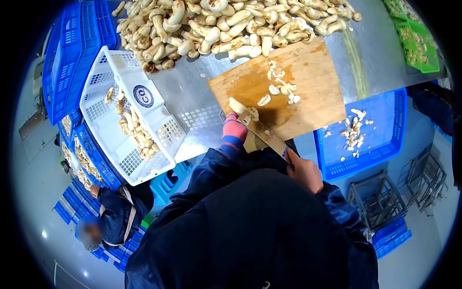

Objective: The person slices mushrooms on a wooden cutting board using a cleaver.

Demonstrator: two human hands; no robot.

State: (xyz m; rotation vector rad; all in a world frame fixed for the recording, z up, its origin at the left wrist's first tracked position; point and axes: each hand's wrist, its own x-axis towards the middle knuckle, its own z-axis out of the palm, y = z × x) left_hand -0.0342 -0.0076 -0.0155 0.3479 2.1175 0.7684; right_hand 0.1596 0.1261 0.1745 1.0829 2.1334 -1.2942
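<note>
Knife: while your right hand (305, 172) grips the broad steel knife (270, 138), its blade seems to touch the held mushroom.
Mushroom: your left fingers, in a pink-and-blue knitted glove (234, 130), close around a pale, thick-stemmed mushroom (236, 104), centre frame.
Board: small pieces (288, 89) lie cut on tan wood (313, 106), near the blade's side.
Pile: many mushrooms (231, 24) look whole, top.
Around: white plastic basket (156, 108), left; blue plastic crate (356, 166), right.
</note>
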